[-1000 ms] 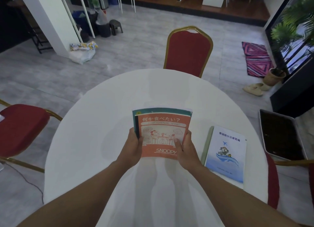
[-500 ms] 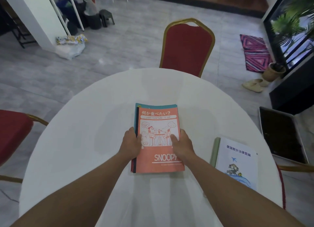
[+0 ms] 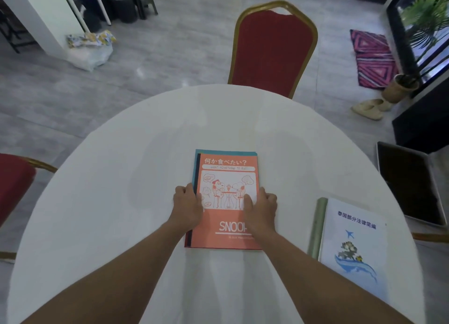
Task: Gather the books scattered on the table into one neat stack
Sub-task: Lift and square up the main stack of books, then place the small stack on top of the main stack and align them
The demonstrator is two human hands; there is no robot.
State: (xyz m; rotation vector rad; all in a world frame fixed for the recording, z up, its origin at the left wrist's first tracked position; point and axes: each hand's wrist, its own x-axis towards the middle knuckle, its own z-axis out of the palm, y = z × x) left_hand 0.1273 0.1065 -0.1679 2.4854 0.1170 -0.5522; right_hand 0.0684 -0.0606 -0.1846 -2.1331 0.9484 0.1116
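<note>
— What's on the round white table [image 3: 121, 202] just now?

— A small stack lying flat in the middle, with a thin orange Snoopy notebook [image 3: 227, 202] on top and a teal-covered book [image 3: 198, 153] under it, showing only as a sliver along the far and left edges. The person's left hand [image 3: 188, 208] is curled against the stack's left edge and the right hand [image 3: 261, 207] against its right edge, thumb on the cover. Both are closed on the stack from the sides, squaring it more than lifting it, I'd say.

— So it's done?

— Not by my reckoning. A white book with a blue whale and plane on its cover and a pale green spine [image 3: 352, 246] lies well apart to the right, near the table's rim, touching nothing.

— What could spoil it?

— The teal one already peeks out crooked, so a push from one side alone could fan the stack instead of tidying it. These covers look slick and thin; I'd expect the orange one to skate off if a hand drags away carelessly. And the white book sits close to the edge, so a clumsy reach might nudge it over.

— Anything you can't make out?

— How many books are in the stack; there's a dark red line at the near corner that may be another cover, but I can't tell. The fingers on the outer sides are hidden, and the right hand covers the end of the title.
</note>
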